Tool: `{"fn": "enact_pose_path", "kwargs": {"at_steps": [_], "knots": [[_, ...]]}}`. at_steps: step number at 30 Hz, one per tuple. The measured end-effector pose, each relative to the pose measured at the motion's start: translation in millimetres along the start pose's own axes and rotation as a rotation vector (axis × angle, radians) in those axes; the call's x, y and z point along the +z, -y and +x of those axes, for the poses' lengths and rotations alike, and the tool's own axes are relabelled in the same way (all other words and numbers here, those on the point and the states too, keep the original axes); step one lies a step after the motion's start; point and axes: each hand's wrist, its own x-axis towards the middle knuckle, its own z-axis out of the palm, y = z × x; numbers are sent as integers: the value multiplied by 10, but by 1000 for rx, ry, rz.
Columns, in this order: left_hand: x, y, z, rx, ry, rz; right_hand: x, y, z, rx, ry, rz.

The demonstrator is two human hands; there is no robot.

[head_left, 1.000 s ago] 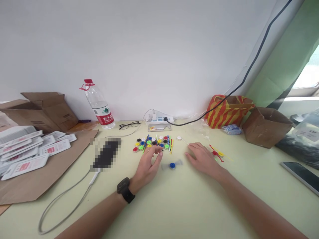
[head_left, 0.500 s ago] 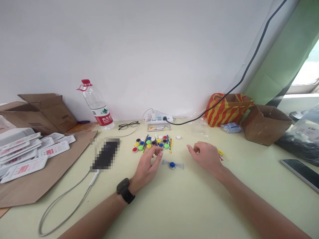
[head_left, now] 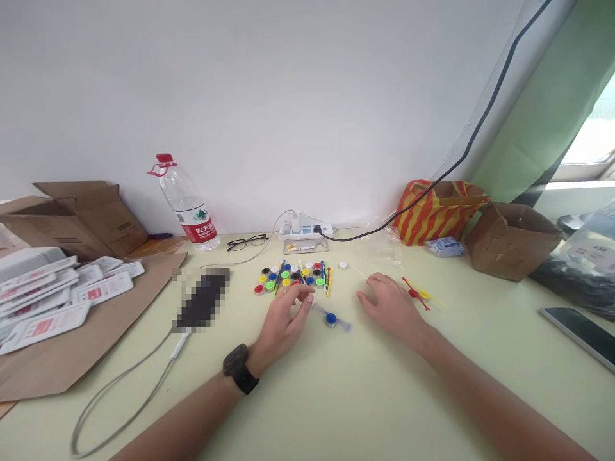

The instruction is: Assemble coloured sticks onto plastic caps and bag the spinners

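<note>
A small blue disc with arms (head_left: pixel 331 319) lies on the table between my hands; its arms are smeared by motion. My left hand (head_left: pixel 286 320), wearing a black watch (head_left: pixel 240 369), rests beside it with fingers loosely curved and nothing seen in them. My right hand (head_left: pixel 391 304) is open, thumb apart from the fingers, close to a white disc (head_left: pixel 343 265) whose pale arm looks faint. Right of that hand lie a red disc with a red bar (head_left: pixel 414 294) and a yellow one (head_left: pixel 425 295). Several coloured discs (head_left: pixel 287 282) and thin coloured bars (head_left: pixel 328 282) are grouped beyond my left hand.
A power strip (head_left: pixel 306 231) and eyeglasses (head_left: pixel 247 242) lie near the wall. A water bottle (head_left: pixel 195 214), cardboard box (head_left: pixel 77 214) and printed cards (head_left: pixel 62 291) stand left. Right are a striped bag (head_left: pixel 413 211), brown box (head_left: pixel 512 243) and phone (head_left: pixel 581 336).
My right hand has moved slightly and its thumb and fingers have parted, off the white arm. The red bar beside it has come into view. The blurred blue arms have turned.
</note>
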Motion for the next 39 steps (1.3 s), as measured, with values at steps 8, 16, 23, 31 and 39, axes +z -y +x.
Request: {"fn": "enact_pose_path", "kwargs": {"at_steps": [8,16,23,31,39], "knots": [[1,6,5,10,-9,-5,78,-11,13,-49,-88,301],[3,5,-1,17,-11,-3,110,-32,20,-56,-65,404],[3,-2,4,13,10,-7,91,-5,36,-46,-91,442],[8,3,3,16,17,-4,101,-5,39,-75,-69,434],[10,11,3,19,18,-3,111,-21,88,-96,-97,419]]}}
